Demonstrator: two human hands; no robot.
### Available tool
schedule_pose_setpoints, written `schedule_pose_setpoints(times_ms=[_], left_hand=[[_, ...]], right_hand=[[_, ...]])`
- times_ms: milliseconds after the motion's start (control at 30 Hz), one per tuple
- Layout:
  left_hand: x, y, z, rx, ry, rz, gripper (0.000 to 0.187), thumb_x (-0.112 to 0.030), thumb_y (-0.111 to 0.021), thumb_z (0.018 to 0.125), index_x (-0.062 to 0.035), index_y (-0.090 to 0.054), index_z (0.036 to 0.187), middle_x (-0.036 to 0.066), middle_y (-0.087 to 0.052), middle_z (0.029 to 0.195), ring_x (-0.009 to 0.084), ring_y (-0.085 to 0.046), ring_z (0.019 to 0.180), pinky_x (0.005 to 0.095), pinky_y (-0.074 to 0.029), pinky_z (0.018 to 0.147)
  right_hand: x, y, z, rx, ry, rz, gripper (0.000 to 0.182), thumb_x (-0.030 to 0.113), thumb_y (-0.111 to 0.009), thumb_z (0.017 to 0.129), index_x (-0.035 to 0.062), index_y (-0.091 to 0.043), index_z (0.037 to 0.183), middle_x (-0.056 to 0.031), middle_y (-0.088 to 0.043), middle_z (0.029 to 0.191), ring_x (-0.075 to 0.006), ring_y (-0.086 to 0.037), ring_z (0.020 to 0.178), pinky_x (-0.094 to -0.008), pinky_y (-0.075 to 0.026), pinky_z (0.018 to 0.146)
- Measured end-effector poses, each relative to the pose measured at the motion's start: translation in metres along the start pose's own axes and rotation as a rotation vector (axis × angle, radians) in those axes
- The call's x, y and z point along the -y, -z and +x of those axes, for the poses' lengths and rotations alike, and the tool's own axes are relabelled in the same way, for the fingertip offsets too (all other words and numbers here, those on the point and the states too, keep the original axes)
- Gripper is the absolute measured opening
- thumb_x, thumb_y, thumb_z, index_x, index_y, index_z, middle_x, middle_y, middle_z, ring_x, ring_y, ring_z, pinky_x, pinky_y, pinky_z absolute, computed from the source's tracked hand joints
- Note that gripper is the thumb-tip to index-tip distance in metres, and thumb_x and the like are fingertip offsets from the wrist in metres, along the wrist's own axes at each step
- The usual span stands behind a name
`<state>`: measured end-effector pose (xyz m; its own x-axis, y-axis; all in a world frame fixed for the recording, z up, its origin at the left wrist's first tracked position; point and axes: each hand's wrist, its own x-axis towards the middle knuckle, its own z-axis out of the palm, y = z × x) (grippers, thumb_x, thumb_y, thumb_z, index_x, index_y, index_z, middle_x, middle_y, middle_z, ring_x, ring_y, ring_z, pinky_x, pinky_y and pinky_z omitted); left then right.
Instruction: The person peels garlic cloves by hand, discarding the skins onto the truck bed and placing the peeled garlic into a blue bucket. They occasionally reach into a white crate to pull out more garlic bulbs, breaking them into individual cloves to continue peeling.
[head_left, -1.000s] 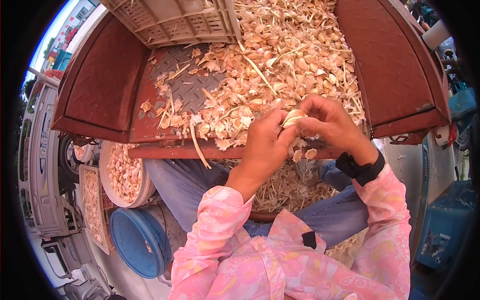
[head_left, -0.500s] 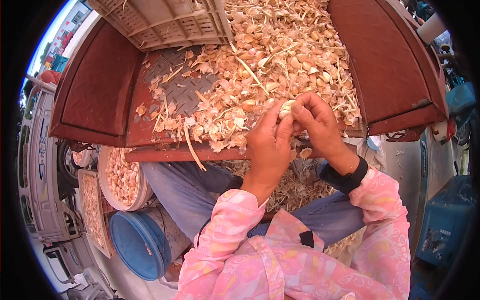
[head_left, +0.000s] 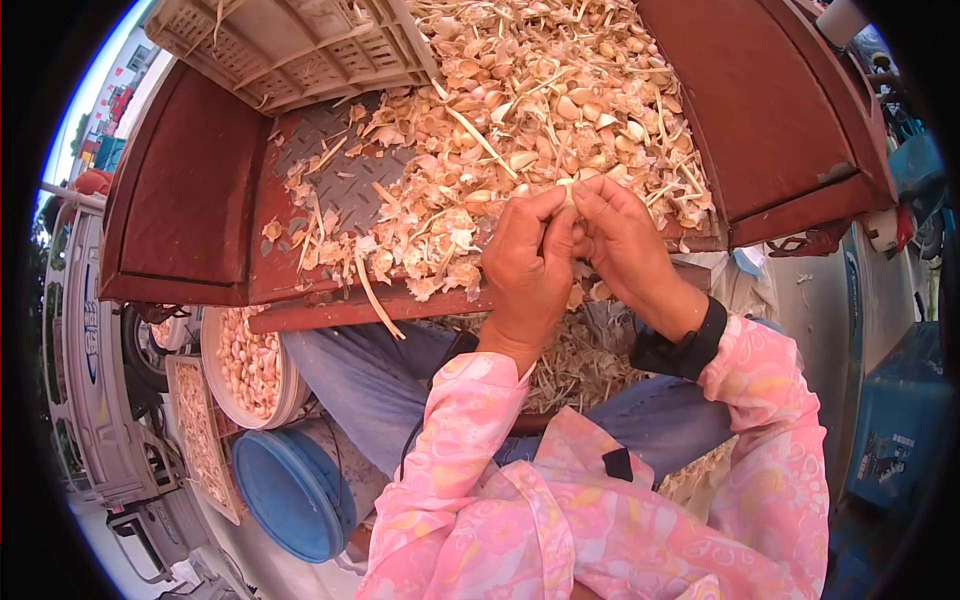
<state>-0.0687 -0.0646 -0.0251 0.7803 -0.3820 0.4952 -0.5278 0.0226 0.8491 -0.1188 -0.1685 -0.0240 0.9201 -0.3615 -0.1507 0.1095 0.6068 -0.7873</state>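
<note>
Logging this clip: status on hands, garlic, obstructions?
Left hand and right hand together, pinching garlic piece. Piece mostly hidden. Husks heaped beyond; nothing visibly blocking.

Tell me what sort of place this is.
Likely an outdoor garlic-peeling spot: a dark-red, high-sided metal tray strewn with pale papery garlic skins, a round white plastic bucket of pinkish garlic cloves, and a grey vehicle standing nearby.
</note>
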Motion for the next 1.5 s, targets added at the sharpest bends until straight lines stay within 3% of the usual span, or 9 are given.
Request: schedule_pose_setpoints(times_ms=[133,233,467,633,933,1133,1267,1433,1500], left_hand=[[-0.001,0.003,-0.003,0.105,-0.053,0.023,0.013,0.0,-0.061,0.081,-0.0016,-0.053,0.091,0.013,-0.056,0.085,0.0198,-0.059,0.072,0.0284,-0.046,0.059],[-0.001,0.004,-0.005,0.026,-0.109,-0.036,0.011,-0.003,-0.059,0.085,-0.0011,-0.05,0.091,0.002,-0.055,0.078,0.0019,-0.043,0.055,0.0143,-0.034,0.048],[-0.019,0.032,0.007,0.129,0.763,-0.733,0.025,-0.014,-0.054,0.09,-0.0013,-0.05,0.112,0.002,-0.057,0.08,0.0043,-0.048,0.058,0.0155,-0.038,0.047],[-0.021,0.031,0.003,0.255,0.709,-0.513,0.026,-0.022,-0.063,0.085,-0.0017,-0.06,0.101,0.0,-0.058,0.075,0.0034,-0.05,0.059,0.0145,-0.038,0.046],[-0.01,0.023,-0.004,0.07,0.667,-0.589,0.016,-0.019,-0.063,0.085,-0.0039,-0.061,0.083,-0.002,-0.057,0.068,0.001,-0.046,0.052,0.0144,-0.035,0.043],[-0.015,0.043,-0.003,0.08,0.907,-1.067,0.012,-0.016,-0.058,0.088,-0.0048,-0.056,0.091,0.001,-0.056,0.071,0.0035,-0.045,0.051,0.0137,-0.031,0.04],[-0.028,0.134,0.015,-0.049,0.795,-1.262,0.015,-0.014,-0.052,0.091,-0.0001,-0.052,0.098,0.009,-0.051,0.077,0.0053,-0.044,0.055,0.0113,-0.032,0.038],[0.016,0.311,0.029,-0.575,0.498,-0.352,0.016,-0.013,-0.054,0.09,-0.0003,-0.052,0.098,0.006,-0.053,0.081,0.0026,-0.043,0.056,0.0121,-0.031,0.04],[0.079,0.408,0.008,-0.549,0.539,-0.116,0.027,-0.015,-0.058,0.087,0.0034,-0.052,0.107,0.011,-0.058,0.091,0.0104,-0.054,0.068,0.0187,-0.043,0.054]], right_hand=[[0.003,0.002,0.001,-0.03,-0.021,0.014,0.015,0.021,-0.052,0.091,0.0068,-0.051,0.085,0.0003,-0.055,0.071,-0.0047,-0.054,0.059,-0.0191,-0.049,0.053],[0.006,0.004,0.003,-0.036,-0.075,0.052,0.016,0.022,-0.054,0.091,0.0071,-0.052,0.085,0.0015,-0.054,0.067,-0.0046,-0.053,0.056,-0.0189,-0.047,0.051],[0.032,-0.004,-0.001,0.175,0.038,-0.58,0.017,0.021,-0.063,0.085,0.0051,-0.056,0.083,0.0027,-0.056,0.066,-0.0027,-0.05,0.055,-0.0169,-0.042,0.048],[0.034,-0.002,-0.006,0.24,0.151,-0.952,0.012,0.01,-0.064,0.082,-0.0004,-0.06,0.086,-0.0007,-0.061,0.072,-0.0046,-0.056,0.064,-0.0183,-0.044,0.054],[0.037,-0.008,-0.011,0.242,0.183,-0.957,0.008,0.006,-0.061,0.083,-0.001,-0.059,0.085,-0.0007,-0.061,0.074,-0.005,-0.056,0.064,-0.02,-0.047,0.057],[0.038,-0.014,-0.015,0.219,0.012,-0.381,0.007,0.008,-0.062,0.083,0.0019,-0.058,0.083,0.003,-0.057,0.071,-0.001,-0.051,0.06,-0.0164,-0.042,0.052],[0.056,-0.009,-0.012,0.255,0.0,-0.842,0.009,0.01,-0.062,0.084,0.0017,-0.058,0.083,0.005,-0.056,0.067,-0.0008,-0.054,0.058,-0.0206,-0.04,0.045],[0.04,-0.013,-0.012,0.461,0.198,-1.767,0.013,0.017,-0.059,0.082,0.0036,-0.058,0.083,-0.014,-0.055,0.065,-0.0377,-0.053,0.058,-0.0438,-0.043,0.054],[0.034,-0.015,-0.004,0.357,0.438,-1.679,0.012,0.015,-0.059,0.081,0.004,-0.057,0.084,-0.0132,-0.055,0.07,-0.0351,-0.056,0.065,-0.0421,-0.044,0.058]])
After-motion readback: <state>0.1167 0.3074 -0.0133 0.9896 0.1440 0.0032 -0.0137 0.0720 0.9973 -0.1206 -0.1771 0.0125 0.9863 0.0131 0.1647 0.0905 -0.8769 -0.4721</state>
